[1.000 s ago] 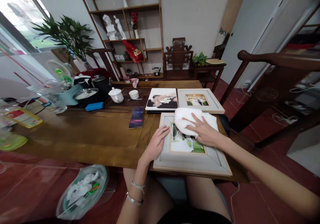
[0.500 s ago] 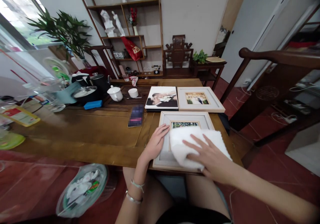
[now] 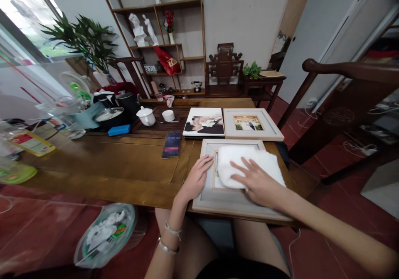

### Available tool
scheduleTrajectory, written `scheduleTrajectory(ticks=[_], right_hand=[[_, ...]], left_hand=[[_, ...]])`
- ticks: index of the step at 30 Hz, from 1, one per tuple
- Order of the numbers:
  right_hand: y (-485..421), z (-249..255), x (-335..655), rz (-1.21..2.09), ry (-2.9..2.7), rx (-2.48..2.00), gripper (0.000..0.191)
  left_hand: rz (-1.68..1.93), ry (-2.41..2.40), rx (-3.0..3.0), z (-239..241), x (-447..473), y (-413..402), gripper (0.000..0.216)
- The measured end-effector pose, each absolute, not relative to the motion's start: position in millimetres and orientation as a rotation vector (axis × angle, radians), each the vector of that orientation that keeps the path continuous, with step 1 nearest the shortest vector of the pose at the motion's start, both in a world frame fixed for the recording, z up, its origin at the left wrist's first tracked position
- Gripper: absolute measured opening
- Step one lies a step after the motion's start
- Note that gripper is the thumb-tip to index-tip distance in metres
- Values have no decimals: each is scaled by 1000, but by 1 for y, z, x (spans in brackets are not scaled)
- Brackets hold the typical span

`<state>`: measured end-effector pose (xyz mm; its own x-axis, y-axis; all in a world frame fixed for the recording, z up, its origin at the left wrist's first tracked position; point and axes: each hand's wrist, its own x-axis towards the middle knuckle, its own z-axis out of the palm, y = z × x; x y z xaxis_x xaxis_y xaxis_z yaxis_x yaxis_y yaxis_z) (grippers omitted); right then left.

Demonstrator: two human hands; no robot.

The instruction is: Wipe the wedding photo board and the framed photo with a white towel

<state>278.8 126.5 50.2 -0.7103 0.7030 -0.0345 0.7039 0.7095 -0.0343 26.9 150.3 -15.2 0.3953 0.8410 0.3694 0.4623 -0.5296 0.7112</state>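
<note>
A picture frame [image 3: 207,198] with a pale border lies flat at the table's front edge. Over its middle a folded white towel [image 3: 271,165] covers most of the photo. My right hand [image 3: 254,179] presses on the towel with fingers spread. On the frame's left border rests my left hand [image 3: 199,175], its fingers stretched out flat. Just behind lie a second framed photo [image 3: 249,123] and, to its left, a photo panel [image 3: 202,123] with a white upper part. A dark phone-shaped item [image 3: 171,145] is on the table, left of the frame.
Farther left on the table [image 3: 131,167] are a white teapot [image 3: 146,116], a white cup [image 3: 168,116], a blue block [image 3: 119,130] and a yellow bottle [image 3: 33,143]. A lined waste bin [image 3: 124,233] stands on the floor below. A wooden chair [image 3: 339,108] is at the right.
My right hand has slid the towel away from me across the frame, from its near border onto the photo. My left hand stays on the left border. The view has shifted slightly.
</note>
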Motion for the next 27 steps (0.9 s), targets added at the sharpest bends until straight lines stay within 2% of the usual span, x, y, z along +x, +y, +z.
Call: scheduleTrajectory(ticks=[3, 6, 8, 12, 16, 19, 23, 27], right_hand=[[78, 59, 274, -314, 2841, 1083, 72], [53, 59, 271, -355, 2869, 1089, 75], [59, 54, 271, -320, 2895, 1112, 70], [110, 42, 281, -53, 2909, 1304, 55], [170, 38, 292, 348, 2843, 1517, 57], [194, 38, 291, 431, 2810, 1504, 60], [185, 38, 282, 299, 2818, 1364, 64], [133, 47, 275, 10, 2837, 1231, 63]], left_hand=[[970, 1127, 2150, -14, 27, 150, 43], [968, 1129, 2149, -13, 28, 150, 43], [972, 1125, 2150, -13, 28, 150, 43], [989, 1107, 2156, -15, 27, 151, 44], [1011, 1083, 2158, -17, 26, 151, 44], [1018, 1075, 2170, -17, 26, 152, 44], [1005, 1090, 2172, -16, 26, 152, 44], [970, 1118, 2162, -16, 27, 152, 44]])
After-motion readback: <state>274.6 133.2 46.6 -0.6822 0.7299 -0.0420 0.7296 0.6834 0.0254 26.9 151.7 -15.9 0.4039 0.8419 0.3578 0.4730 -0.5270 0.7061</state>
